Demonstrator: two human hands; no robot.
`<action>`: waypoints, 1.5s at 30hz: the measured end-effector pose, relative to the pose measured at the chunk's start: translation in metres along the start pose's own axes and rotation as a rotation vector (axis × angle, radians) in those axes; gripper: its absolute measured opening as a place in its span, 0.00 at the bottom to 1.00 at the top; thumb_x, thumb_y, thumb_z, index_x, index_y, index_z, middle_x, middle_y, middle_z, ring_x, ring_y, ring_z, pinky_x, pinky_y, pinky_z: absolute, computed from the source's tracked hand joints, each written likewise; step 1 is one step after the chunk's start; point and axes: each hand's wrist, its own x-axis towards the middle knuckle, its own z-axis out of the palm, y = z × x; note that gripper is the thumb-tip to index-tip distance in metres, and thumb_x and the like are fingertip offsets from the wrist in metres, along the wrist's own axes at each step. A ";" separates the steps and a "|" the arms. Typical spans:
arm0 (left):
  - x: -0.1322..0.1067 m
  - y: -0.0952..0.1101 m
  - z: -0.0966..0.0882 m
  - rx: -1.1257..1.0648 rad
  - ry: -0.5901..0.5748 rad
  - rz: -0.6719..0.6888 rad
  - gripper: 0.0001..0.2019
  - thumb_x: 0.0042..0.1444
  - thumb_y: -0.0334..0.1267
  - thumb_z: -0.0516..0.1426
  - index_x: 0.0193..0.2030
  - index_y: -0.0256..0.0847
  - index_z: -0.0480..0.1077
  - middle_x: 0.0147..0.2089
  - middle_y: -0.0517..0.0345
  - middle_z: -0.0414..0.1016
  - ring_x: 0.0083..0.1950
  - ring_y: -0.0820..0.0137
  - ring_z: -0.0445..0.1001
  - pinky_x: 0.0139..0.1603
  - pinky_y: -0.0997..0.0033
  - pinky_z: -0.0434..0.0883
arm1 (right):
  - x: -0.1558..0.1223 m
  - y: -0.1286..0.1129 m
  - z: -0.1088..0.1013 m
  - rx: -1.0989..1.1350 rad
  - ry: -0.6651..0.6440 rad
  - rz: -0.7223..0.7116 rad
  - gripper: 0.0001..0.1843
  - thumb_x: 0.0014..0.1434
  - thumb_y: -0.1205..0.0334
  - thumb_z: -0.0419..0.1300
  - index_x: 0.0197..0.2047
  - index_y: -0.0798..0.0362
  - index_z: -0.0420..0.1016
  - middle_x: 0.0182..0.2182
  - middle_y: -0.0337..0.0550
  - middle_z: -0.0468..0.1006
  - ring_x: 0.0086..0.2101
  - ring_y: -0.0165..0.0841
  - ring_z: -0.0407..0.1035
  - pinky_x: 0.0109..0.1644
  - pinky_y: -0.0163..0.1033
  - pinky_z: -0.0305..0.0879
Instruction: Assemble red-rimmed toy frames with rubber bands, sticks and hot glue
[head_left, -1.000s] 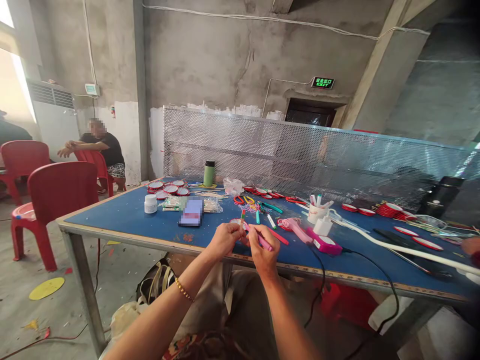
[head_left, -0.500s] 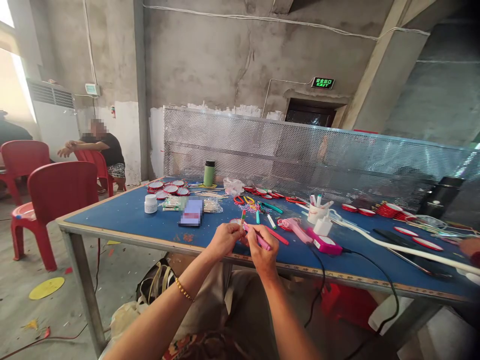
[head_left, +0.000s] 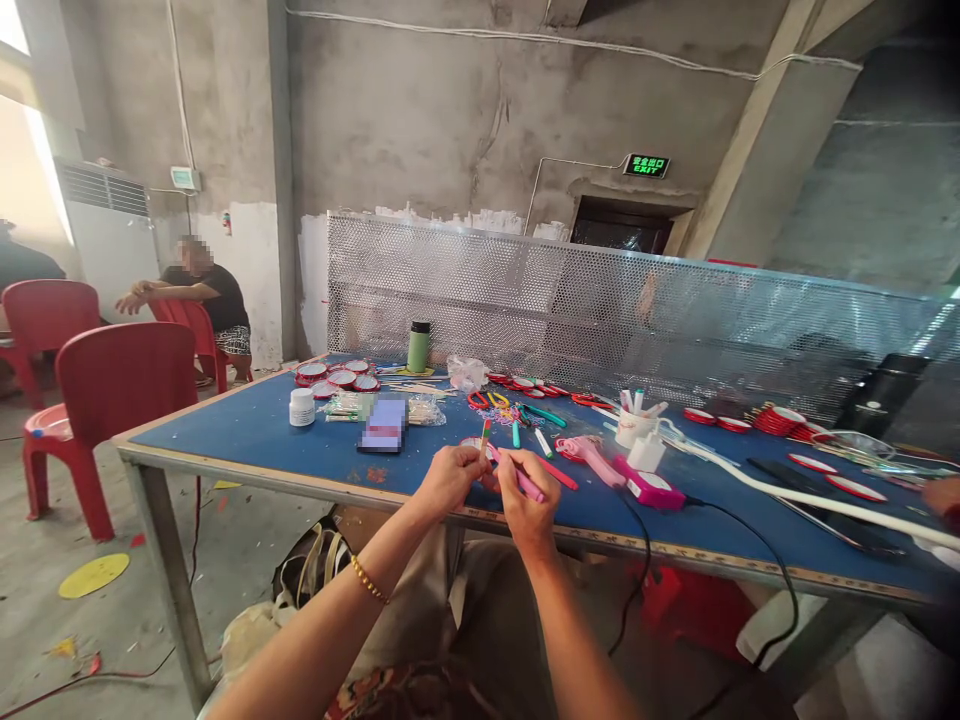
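Observation:
Both my hands meet over the near edge of the blue table (head_left: 247, 430). My left hand (head_left: 448, 478) is closed round a thin stick with a red and green tip (head_left: 485, 434), held upright. My right hand (head_left: 526, 506) grips a pink marker pen (head_left: 522, 481), its tip against the lower part of the stick. Just beyond lie loose coloured markers (head_left: 541, 442), a pink handled tool (head_left: 592, 455) and a pink glue gun (head_left: 649, 488) with a black cable.
Red-rimmed discs (head_left: 336, 377), a white jar (head_left: 301, 407), a green flask (head_left: 418, 347), a white cup of pens (head_left: 631, 424) and a long white tube (head_left: 810, 498) sit on the table before a perforated metal screen (head_left: 600, 310). Red chairs (head_left: 112, 385) and a seated person (head_left: 202, 295) are at left.

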 end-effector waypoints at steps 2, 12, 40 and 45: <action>0.000 0.001 0.000 0.006 0.002 -0.003 0.16 0.57 0.42 0.52 0.25 0.38 0.74 0.16 0.63 0.67 0.26 0.71 0.70 0.32 0.76 0.64 | 0.000 0.000 0.000 0.005 -0.011 -0.001 0.09 0.63 0.62 0.56 0.31 0.52 0.73 0.23 0.38 0.73 0.23 0.30 0.67 0.30 0.35 0.64; -0.001 0.001 0.000 -0.019 0.002 0.003 0.17 0.58 0.43 0.52 0.23 0.38 0.73 0.13 0.66 0.60 0.21 0.74 0.64 0.27 0.77 0.60 | 0.000 0.002 0.001 -0.021 -0.033 -0.013 0.10 0.63 0.62 0.56 0.31 0.53 0.73 0.23 0.38 0.73 0.24 0.30 0.66 0.30 0.35 0.63; 0.002 -0.005 0.001 0.037 0.025 0.028 0.18 0.59 0.42 0.51 0.22 0.37 0.72 0.18 0.64 0.66 0.24 0.75 0.64 0.30 0.78 0.59 | 0.000 0.000 0.001 0.003 -0.051 -0.045 0.08 0.63 0.64 0.56 0.33 0.53 0.74 0.25 0.39 0.75 0.25 0.30 0.68 0.32 0.35 0.64; 0.002 -0.003 0.002 0.049 0.028 0.031 0.17 0.58 0.41 0.51 0.22 0.36 0.72 0.20 0.63 0.68 0.26 0.74 0.66 0.31 0.78 0.60 | 0.000 0.001 0.000 -0.004 -0.062 -0.045 0.08 0.63 0.64 0.56 0.33 0.53 0.74 0.26 0.40 0.76 0.26 0.31 0.69 0.32 0.35 0.64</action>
